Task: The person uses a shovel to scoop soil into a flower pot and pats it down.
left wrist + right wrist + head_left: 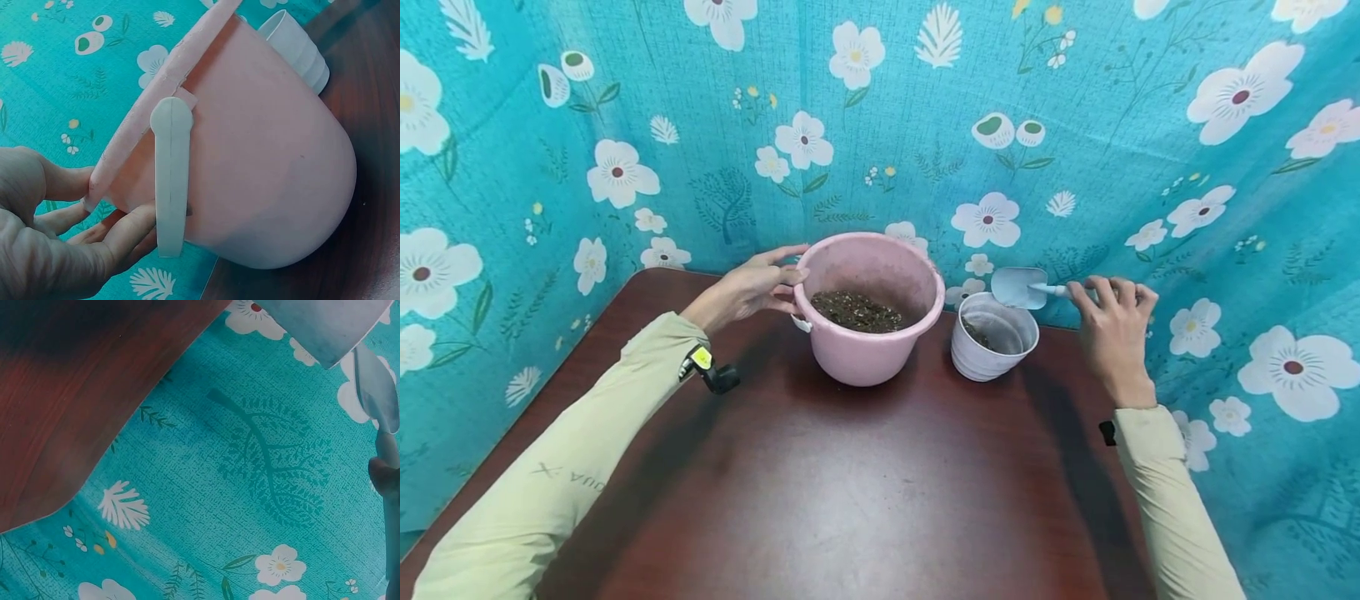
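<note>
My left hand point(745, 287) holds the left rim of a pink bucket point(865, 357), thumb at the lip and fingers beneath it. Dark soil point(856, 313) lies inside. In the left wrist view, the bucket's white handle point(171, 181) hangs down its side, near the fingertips. To the right of the bucket stands a small white ribbed pot point(979, 365) with some soil in the bottom. My right hand point(1116, 325) grips a pale blue-grey trowel point(1019, 288) by its handle; the blade is over the pot's back rim. The right wrist view catches only part of the blade and handle.
Both vessels stand near the back of a dark reddish-brown table point(850, 492). A turquoise curtain point(895, 175) with white flowers hangs close behind and along both sides. A black device with a yellow-green patch point(702, 358) sits on the left wrist.
</note>
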The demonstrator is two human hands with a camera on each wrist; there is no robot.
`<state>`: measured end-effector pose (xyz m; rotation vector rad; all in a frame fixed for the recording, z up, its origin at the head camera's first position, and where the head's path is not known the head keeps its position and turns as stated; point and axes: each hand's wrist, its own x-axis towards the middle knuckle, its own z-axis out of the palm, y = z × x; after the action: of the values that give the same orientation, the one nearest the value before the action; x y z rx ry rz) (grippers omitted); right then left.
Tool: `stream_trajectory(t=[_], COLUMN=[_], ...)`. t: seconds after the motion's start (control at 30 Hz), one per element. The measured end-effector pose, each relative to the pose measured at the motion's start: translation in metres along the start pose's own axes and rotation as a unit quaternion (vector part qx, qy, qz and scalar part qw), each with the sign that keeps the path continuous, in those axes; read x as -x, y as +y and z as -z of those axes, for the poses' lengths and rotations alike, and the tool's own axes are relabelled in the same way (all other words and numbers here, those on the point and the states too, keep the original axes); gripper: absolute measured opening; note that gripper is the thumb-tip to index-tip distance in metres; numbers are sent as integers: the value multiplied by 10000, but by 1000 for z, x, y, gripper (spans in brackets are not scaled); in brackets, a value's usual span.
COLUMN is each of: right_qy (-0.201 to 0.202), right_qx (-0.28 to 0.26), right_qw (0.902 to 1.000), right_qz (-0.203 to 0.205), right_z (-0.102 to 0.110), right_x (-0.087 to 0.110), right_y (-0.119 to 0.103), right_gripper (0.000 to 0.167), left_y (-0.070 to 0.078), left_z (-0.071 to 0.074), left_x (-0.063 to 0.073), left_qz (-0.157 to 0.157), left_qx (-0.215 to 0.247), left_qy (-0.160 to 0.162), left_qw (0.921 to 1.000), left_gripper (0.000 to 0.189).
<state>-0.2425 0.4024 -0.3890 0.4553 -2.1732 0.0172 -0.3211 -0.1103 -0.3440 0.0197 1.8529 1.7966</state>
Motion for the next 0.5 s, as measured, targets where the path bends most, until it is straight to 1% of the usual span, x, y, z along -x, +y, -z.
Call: stream_trajectory(t=[0.13,0.27,0.37,0.5], right_qy=[-103,-59,-45,0], right_qx=[57,-9,-130,-332], right_qw=[9999,9999,9998,9994], right_qz=[-83,-137,-150,-100], right_z=[3,7,11,13], right_x=[-1,-6,-16,-37], right_y=[0,-7,-16,-34], right_gripper=[20,17,19,21], left_y=[0,-1,-2,-3], left_z=[0,1,1,2], left_x=[1,0,-1,-2], left_qz=[-60,-132,-129,-100], left_qx=[-114,-181,-117,-42], left_qy=[-35,-109,-106,-48], left_qw=[9999,9997,9998,9999], left_gripper=[69,68,68,69])
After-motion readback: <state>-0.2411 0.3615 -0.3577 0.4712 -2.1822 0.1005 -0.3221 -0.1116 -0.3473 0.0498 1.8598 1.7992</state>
